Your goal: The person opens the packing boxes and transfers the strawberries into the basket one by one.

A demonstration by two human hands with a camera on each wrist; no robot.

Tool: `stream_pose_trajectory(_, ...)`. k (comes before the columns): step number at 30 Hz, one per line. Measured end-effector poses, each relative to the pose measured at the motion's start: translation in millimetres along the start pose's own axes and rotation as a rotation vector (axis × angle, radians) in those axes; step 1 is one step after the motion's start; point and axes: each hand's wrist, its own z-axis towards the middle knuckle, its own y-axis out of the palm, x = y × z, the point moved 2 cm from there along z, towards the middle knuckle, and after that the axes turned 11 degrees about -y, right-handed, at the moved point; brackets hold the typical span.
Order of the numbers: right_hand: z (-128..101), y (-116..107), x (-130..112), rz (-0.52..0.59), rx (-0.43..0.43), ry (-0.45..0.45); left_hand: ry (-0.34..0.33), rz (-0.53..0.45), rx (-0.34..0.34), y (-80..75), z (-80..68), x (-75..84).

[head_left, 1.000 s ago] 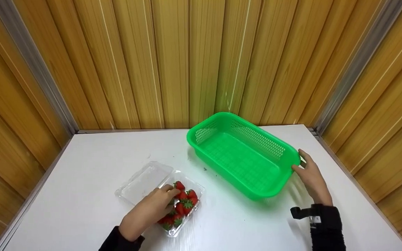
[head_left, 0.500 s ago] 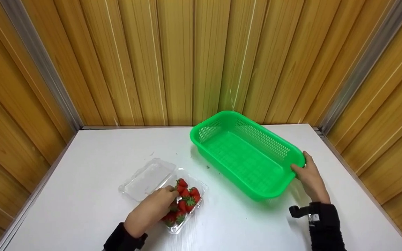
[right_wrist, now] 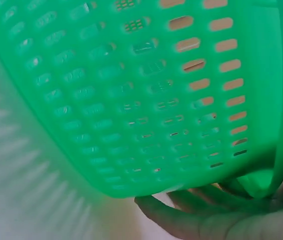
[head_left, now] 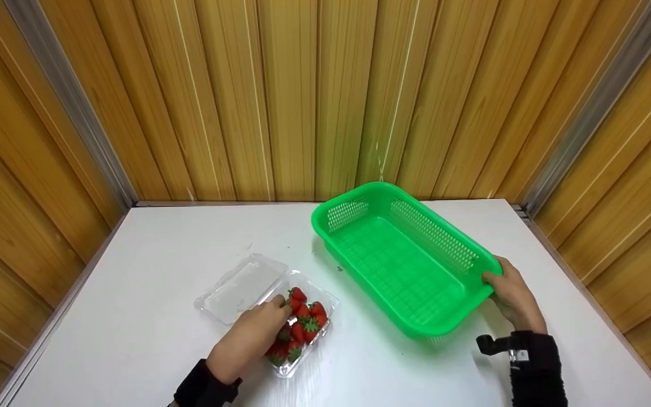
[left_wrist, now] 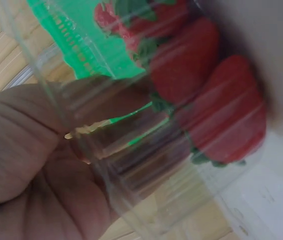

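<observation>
A clear plastic clamshell box (head_left: 317, 294) lies on the table with its lid (head_left: 241, 288) folded back to the left. Several red strawberries (head_left: 310, 329) with green leaves fill its tray. My left hand (head_left: 255, 330) reaches in from the left, fingers bent down among the fruit. Through the clear wall in the left wrist view, its thumb and fingertips close in on the leafy end of a strawberry (left_wrist: 184, 62). My right hand (head_left: 515, 294) grips the right end of a green plastic basket (head_left: 399, 316), thumb over the rim and fingers underneath. That end is raised off the table.
Wood-patterned panels (head_left: 291, 102) enclose the white table (head_left: 178, 237) at the back and both sides. The basket's far end stands close to the back panel. Small dark specks (head_left: 339, 269) lie on the table between basket and box.
The right hand's grip on the basket has tightened, and the basket has shifted slightly right with its near end lifting. The left hand stays at the strawberries, while the head view has moved slightly.
</observation>
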Motion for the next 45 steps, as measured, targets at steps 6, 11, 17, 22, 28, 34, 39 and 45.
stream_pose_trajectory(6, 1, 1, 6, 0.038, 0.028, 0.005, 0.025, -0.011, -0.021, 0.1, 1.3, 0.2)
stream_pose_trajectory(11, 3, 1, 3, 0.031, 0.022, -0.002, 0.033, 0.025, 0.005, 2.6, 2.5, 1.2)
stream_pose_trajectory(17, 3, 3, 1, 0.005, -0.012, -0.015, 0.013, 0.101, 0.079, 6.0, 5.0, 6.5)
stream_pose_trajectory(22, 2, 3, 3, -0.023, -0.021, -0.013, -0.011, 0.149, 0.134, 9.8, 7.3, 11.5)
stream_pose_trajectory(28, 3, 5, 2, -0.023, -0.030, -0.004, -0.010, 0.158, 0.181, 11.9, 9.2, 11.1)
stream_pose_trajectory(34, 11, 5, -5, -0.014, -0.037, -0.024, -0.022, 0.109, 0.167, 6.1, 14.1, 8.8)
stream_pose_trajectory(39, 17, 4, -9, -0.006, -0.033, -0.046, -0.041, 0.114, 0.178, 1.4, 17.5, 9.0)
stream_pose_trajectory(45, 7, 3, -1, -0.009, -0.039, -0.011, -0.036, 0.111, 0.130, 1.1, 9.2, 14.4)
